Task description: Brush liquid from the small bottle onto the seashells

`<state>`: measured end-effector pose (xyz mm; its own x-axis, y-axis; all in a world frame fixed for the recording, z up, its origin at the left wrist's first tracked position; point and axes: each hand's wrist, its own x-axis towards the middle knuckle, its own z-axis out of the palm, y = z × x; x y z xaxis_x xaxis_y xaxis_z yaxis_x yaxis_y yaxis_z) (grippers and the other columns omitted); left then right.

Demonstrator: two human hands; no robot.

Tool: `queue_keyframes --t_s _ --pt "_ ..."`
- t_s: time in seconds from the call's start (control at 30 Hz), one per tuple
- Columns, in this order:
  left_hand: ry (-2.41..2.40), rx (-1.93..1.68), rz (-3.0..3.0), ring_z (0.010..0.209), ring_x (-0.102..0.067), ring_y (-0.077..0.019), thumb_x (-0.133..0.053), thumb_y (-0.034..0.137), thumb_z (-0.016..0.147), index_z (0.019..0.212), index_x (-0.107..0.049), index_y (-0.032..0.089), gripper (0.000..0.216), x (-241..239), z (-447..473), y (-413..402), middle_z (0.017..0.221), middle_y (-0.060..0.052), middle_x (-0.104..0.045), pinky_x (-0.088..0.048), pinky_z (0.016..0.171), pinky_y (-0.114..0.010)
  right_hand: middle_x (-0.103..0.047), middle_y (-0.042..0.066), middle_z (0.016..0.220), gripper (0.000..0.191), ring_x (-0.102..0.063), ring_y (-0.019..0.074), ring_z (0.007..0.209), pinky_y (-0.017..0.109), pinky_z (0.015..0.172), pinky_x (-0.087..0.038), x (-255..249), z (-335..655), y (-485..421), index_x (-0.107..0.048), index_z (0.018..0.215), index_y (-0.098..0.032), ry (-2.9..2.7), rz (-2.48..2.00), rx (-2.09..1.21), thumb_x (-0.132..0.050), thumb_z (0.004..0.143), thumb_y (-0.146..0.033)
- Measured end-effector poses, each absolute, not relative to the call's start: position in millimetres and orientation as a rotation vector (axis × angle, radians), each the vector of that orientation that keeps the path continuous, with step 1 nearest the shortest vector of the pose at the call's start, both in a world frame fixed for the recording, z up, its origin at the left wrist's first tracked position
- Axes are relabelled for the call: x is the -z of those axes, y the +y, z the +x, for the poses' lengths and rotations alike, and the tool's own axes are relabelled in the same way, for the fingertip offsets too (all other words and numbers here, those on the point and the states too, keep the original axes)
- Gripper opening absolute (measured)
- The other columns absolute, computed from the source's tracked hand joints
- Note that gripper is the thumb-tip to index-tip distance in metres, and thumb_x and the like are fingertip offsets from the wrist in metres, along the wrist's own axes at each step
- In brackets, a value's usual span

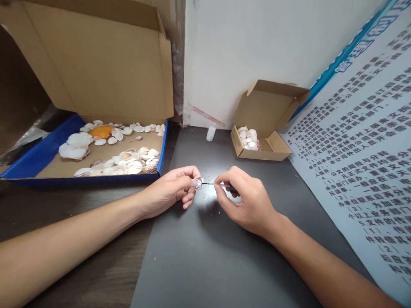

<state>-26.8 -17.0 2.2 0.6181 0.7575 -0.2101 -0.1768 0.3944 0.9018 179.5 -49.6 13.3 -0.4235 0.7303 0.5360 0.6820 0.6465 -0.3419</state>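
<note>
Between the thumb and fingers of my left hand (181, 186) is a small speckled seashell (198, 183), reddish-brown and white. My right hand (245, 196) is closed around a slim tool (210, 184) with a black handle and a thin metal shaft; it resembles a screwdriver, but its exact kind is unclear. The dark tip of the tool points left and meets the shell's edge, or comes very near it. Both hands are above the dark grey tabletop, and my left fingers hide part of the shell.
At the left, a blue-sided cardboard box (162, 156) with a raised lid holds many shells. A smaller brown box (261, 155) with more shells stands at the back right. A small translucent bottle (210, 133) stands by the white wall. A printed sheet (362, 141) is on the right.
</note>
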Motion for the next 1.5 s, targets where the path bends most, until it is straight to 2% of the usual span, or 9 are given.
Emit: queue_keyframes --t_s 0.57,0.83,1.07,1.5 --pt "0.694 -0.657 1.084 0.047 -0.041 -0.0059 -0.055 0.016 0.080 0.078 -0.049 0.018 0.007 -1.0 -26.7 -18.2 0.061 0.006 -0.045 -0.040 0.048 -0.019 -0.054 -0.001 0.073 0.006 -0.048 0.0098 0.059 0.023 0.055 -0.039 -13.7 179.2 -48.5 -0.059 0.086 -0.019 -2.175 -1.151 -0.038 -0.054 0.088 -0.015" --pt "0.711 -0.642 1.330 0.047 -0.042 -0.0064 -0.055 0.024 0.087 0.080 -0.047 0.020 0.012 1.7 -26.0 -20.3 0.053 0.009 -0.043 -0.039 0.050 -0.020 -0.052 -0.003 0.071 0.006 -0.045 0.0090 0.057 0.023 0.053 -0.037 -15.3 180.1 -50.7 -0.058 0.085 -0.019 -2.193 -1.062 -0.049 -0.056 0.087 -0.014" --pt "0.731 -0.636 1.389 0.047 -0.043 -0.0058 -0.055 0.023 0.086 0.079 -0.045 0.020 0.012 0.2 -24.7 -20.5 0.055 0.010 -0.043 -0.036 0.050 -0.020 -0.051 -0.003 0.069 0.006 -0.044 0.0093 0.057 0.024 0.053 -0.036 -16.9 179.6 -50.5 -0.058 0.083 -0.019 -2.205 -1.033 -0.030 -0.056 0.085 -0.013" --pt "0.735 -0.632 1.274 0.044 -0.042 -0.0072 -0.059 0.029 0.086 0.081 -0.047 0.020 0.015 1.3 -24.5 -20.6 0.049 0.009 -0.045 -0.043 0.047 -0.021 -0.054 -0.002 0.072 0.006 -0.048 0.0101 0.060 0.023 0.055 -0.038 -15.5 179.9 -48.2 -0.058 0.083 -0.019 -2.192 -1.151 -0.027 -0.055 0.085 -0.014"
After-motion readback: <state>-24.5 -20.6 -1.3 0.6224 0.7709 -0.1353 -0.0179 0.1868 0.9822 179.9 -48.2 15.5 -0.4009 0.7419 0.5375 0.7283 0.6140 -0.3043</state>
